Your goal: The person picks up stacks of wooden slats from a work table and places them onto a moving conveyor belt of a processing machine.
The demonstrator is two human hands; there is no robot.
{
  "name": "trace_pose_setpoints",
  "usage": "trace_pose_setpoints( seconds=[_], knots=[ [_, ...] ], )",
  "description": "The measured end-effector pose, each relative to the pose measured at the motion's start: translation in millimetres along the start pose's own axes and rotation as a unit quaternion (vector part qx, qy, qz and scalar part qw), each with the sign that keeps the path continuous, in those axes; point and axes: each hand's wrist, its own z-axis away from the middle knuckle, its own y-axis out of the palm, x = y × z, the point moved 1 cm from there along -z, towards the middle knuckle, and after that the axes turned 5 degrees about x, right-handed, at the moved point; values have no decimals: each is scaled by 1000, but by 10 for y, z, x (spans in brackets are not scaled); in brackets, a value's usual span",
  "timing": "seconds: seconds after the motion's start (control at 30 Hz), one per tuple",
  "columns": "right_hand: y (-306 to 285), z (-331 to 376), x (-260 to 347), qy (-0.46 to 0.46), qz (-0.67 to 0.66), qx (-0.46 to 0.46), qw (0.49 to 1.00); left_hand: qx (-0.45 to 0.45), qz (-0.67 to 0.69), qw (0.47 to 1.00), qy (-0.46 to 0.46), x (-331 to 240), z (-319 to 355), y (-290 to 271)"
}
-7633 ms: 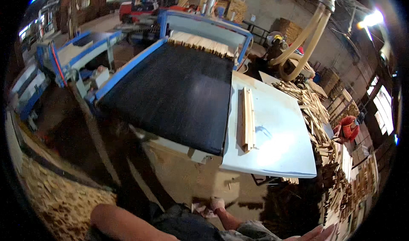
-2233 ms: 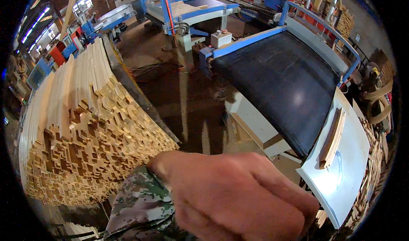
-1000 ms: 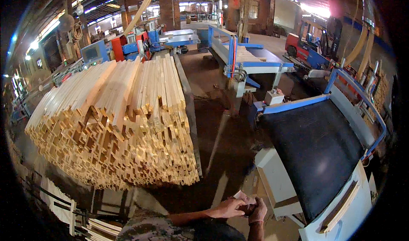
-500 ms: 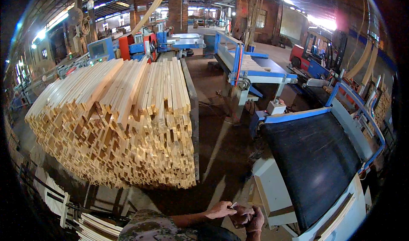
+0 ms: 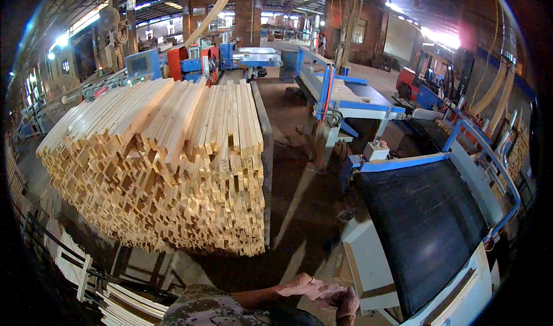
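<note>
At the lower edge of the head view, my hands meet in front of my body. My left hand [image 5: 298,284] is bare at the wrist, and its curled fingers close on a crumpled pinkish cloth [image 5: 324,293] that looks like a glove. On the cloth's other side is my right hand [image 5: 347,303], closed on it and apparently wearing a knit glove of a similar colour. The fingertips blur into the cloth. To the left stands a large stack of pale wooden strips [image 5: 155,170], apart from both hands.
A black conveyor belt [image 5: 426,228] with a blue frame is close on the right, with a small white control box [image 5: 376,150] at its far corner. More strips [image 5: 132,306] lie low on the left. Behind the stack stand red and blue machines [image 5: 193,63]; a roller table [image 5: 368,95] is farther off.
My hands have drawn closer together, and the left hand has moved over the pinkish cloth, covering more of it. The view has shifted slightly.
</note>
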Motion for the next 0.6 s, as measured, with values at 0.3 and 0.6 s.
trace_pose_setpoints(
  seconds=[0.3, 0.6],
  knots=[
    [790, 243, 58, -212, 520, 95, 822, -144, -85, 986, -5, -396, -210, 160],
    [563, -845, -774, -265, 934, -241, -4, -186, 139, 971, 52, -307, -501, 677]
  ],
)
